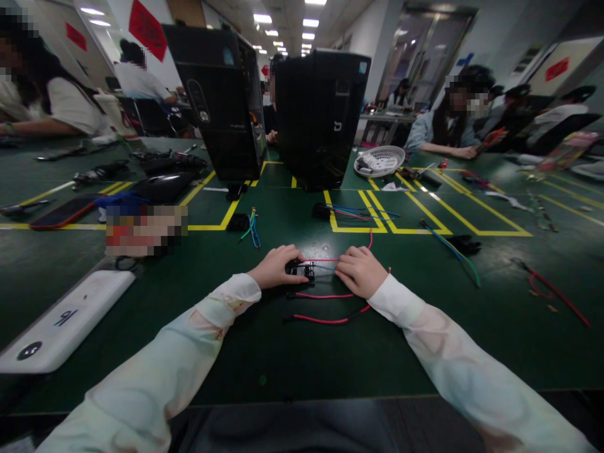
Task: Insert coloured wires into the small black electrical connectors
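Observation:
My left hand (277, 267) is closed, its thumb and fingers around a small black plastic connector block (307, 272) just above the green table. A red wire (319, 260) and a blue wire (325, 268) run from the block towards my right hand (362, 270). That hand is closed, with its fingertips pinching the wires; the exact grip is partly hidden. Nearer to me, a loose red wire (323, 296) reaches under my right hand, and another red wire (321, 320) lies below it.
Black connectors with coloured wires lie farther off, one with blue and green leads (255, 228). Two black computer towers (221, 107) (321, 119) stand at the back. A white basket (394, 165) is right of them. On the left rests a white case (70, 321). Several people sit around.

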### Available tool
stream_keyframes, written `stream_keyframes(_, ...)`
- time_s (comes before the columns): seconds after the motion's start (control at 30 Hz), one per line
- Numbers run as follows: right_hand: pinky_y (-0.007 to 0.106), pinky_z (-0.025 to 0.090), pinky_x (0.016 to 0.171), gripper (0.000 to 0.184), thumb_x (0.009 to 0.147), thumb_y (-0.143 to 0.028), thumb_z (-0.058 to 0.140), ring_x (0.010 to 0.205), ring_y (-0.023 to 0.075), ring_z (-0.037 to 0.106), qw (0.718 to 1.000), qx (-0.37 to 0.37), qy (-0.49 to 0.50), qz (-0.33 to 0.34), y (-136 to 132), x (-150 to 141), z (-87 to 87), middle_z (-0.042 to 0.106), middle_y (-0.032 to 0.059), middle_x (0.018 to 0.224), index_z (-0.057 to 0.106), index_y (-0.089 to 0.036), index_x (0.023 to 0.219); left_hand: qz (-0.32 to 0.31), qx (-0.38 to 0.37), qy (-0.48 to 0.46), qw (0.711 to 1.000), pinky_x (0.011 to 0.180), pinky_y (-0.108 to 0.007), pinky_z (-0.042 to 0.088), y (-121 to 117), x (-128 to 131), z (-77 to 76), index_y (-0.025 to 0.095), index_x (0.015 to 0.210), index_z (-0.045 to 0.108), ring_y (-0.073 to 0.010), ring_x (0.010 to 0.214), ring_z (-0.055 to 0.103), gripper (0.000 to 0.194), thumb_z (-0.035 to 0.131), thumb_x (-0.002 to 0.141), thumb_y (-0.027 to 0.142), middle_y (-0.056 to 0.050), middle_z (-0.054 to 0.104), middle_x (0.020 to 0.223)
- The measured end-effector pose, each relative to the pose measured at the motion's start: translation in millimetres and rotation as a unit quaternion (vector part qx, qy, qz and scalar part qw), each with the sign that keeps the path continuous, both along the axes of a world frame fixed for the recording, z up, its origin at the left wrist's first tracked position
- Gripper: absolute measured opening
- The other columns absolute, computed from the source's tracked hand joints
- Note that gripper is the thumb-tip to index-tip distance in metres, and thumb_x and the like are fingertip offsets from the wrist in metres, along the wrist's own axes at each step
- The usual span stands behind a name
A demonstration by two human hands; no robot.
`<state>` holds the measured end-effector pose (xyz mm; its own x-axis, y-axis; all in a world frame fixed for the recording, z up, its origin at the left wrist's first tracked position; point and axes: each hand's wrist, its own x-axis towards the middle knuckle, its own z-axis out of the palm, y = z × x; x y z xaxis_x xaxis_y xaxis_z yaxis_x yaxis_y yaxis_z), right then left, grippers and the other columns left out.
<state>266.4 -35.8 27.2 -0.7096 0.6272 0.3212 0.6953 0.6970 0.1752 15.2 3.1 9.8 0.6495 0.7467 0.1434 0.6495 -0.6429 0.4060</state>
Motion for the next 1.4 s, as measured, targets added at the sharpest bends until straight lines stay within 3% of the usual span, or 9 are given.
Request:
stream_keyframes(0.23,0.033,0.021,0.071,0.026,0.090,-0.027,0.038,0.080,0.0175,0.041,0.997,0.064,0.032,-0.035,-5.7,-2.4,11.3,0.059,0.0042,0.075,0.059,-0.017,0.077,-0.003,-0.003,0.001,1.000,0.077,-0.032,0.036,-0.5,0.7,2.1,0.021,0.093,0.055,-0.0216,0.091,0.048,0.043,0.060,0.069,0.056,-0.003,0.053,0.096)
stream_keyframes(0.53,0.033,0.021,0.071,0.026,0.090,-0.028,0.038,0.081,0.0178,0.041,0.998,0.029,0.033,-0.047,-3.6,0.5,7.9,0.059,0.0047,0.075,0.059,-0.018,0.078,-0.003,-0.006,-0.005,1.000,0.077,-0.032,0.036,-0.4,0.3,1.7,0.021,0.093,0.055,-0.0212,0.089,0.048,0.044,0.060,0.068,0.057,-0.003,0.053,0.095)
stream_keyframes(0.73,0.031,0.023,0.067,0.025,0.088,-0.029,0.041,0.077,0.0167,0.040,1.000,-0.011,-0.010,-0.018,-1.0,1.2,2.2,0.056,0.0046,0.076,0.059,-0.018,0.075,-0.004,0.001,-0.001,1.000,0.078,-0.032,0.036,0.5,0.1,0.9,0.020,0.093,0.055,-0.0211,0.089,0.048,0.045,0.059,0.068,0.058,-0.003,0.053,0.096)
stream_keyframes(0.97,0.025,0.031,0.062,0.025,0.090,-0.021,0.036,0.070,0.0123,0.046,0.998,-0.055,0.028,-0.019,1.0,-1.2,-9.1,0.052,0.0061,0.083,0.060,-0.015,0.087,-0.003,0.001,0.001,1.000,0.078,-0.032,0.036,0.9,0.0,-0.2,0.020,0.093,0.055,-0.0213,0.089,0.047,0.046,0.059,0.068,0.058,-0.004,0.053,0.096)
stream_keyframes(1.23,0.024,0.036,0.064,0.024,0.090,-0.021,0.037,0.073,0.0141,0.049,0.996,-0.035,0.075,-0.042,3.6,-2.6,-10.6,0.053,0.0074,0.083,0.060,-0.015,0.086,0.001,-0.010,-0.006,1.000,0.078,-0.033,0.036,-0.3,0.6,1.6,0.021,0.093,0.055,-0.0210,0.089,0.048,0.044,0.059,0.068,0.057,-0.003,0.052,0.096)
stream_keyframes(1.4,0.027,0.037,0.067,0.025,0.090,-0.021,0.035,0.077,0.0161,0.049,0.993,-0.008,0.119,-0.021,1.9,-3.8,-7.2,0.054,0.0082,0.082,0.059,-0.015,0.089,0.001,-0.010,-0.004,1.000,0.076,-0.032,0.035,0.2,0.8,1.8,0.021,0.092,0.055,-0.0212,0.089,0.048,0.045,0.059,0.068,0.058,-0.003,0.052,0.096)
